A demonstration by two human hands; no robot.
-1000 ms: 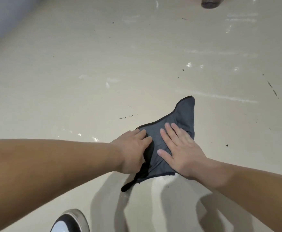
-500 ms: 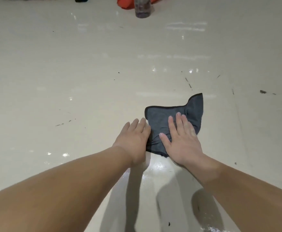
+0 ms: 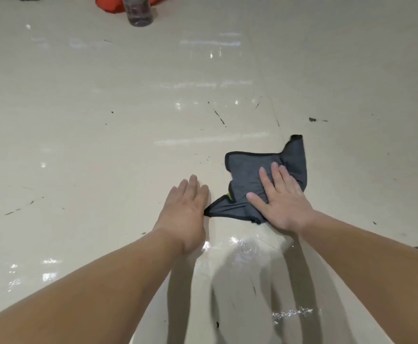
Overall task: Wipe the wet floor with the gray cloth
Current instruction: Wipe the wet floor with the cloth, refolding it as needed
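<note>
Glossy cream floor (image 3: 98, 150) glistens wet near you. Your right hand (image 3: 283, 202) presses flat, fingers straight, on the gray cloth (image 3: 247, 170), right of centre. Your left hand (image 3: 185, 214) lies flat, fingers straight, at its left corner.

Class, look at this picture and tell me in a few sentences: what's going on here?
A person is wiping a pale, glossy floor with a gray cloth. The right hand lies flat on the cloth, fingers straight, pressing it down. The left hand rests flat on the floor at the cloth's near corner. A puddle glistens between the arms, not yet wiped. A bottle stands far off.
</note>
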